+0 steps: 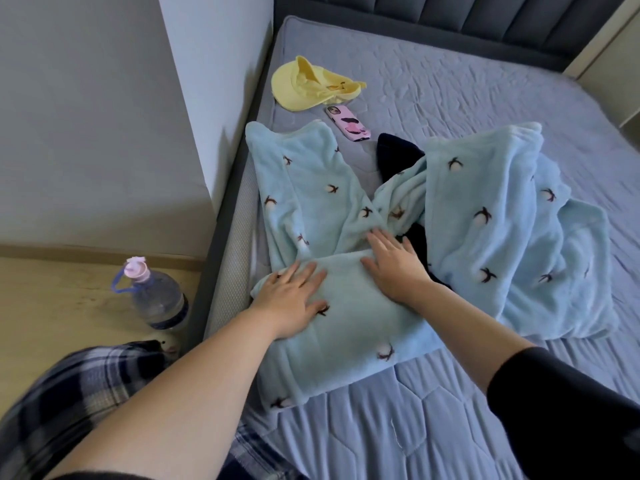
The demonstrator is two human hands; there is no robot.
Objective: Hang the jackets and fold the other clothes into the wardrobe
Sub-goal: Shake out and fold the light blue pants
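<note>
Both hands lie flat with fingers straight, holding nothing: the left hand (pixel 294 299) and the right hand (pixel 394 268) press on the folded end of light blue fleece pyjama trousers (pixel 346 306), spread near the left edge of the bed (pixel 450 427). More matching blue fleece (pixel 502 220) is heaped beside them over a dark garment (pixel 394 155). Bare mattress stretches right and toward the headboard. A yellow cap (pixel 304 86) and a pink-cased phone (pixel 348 123) lie beyond. A plastic bottle (pixel 156 296) holding clear liquid stands on the floor; its label cannot be read.
</note>
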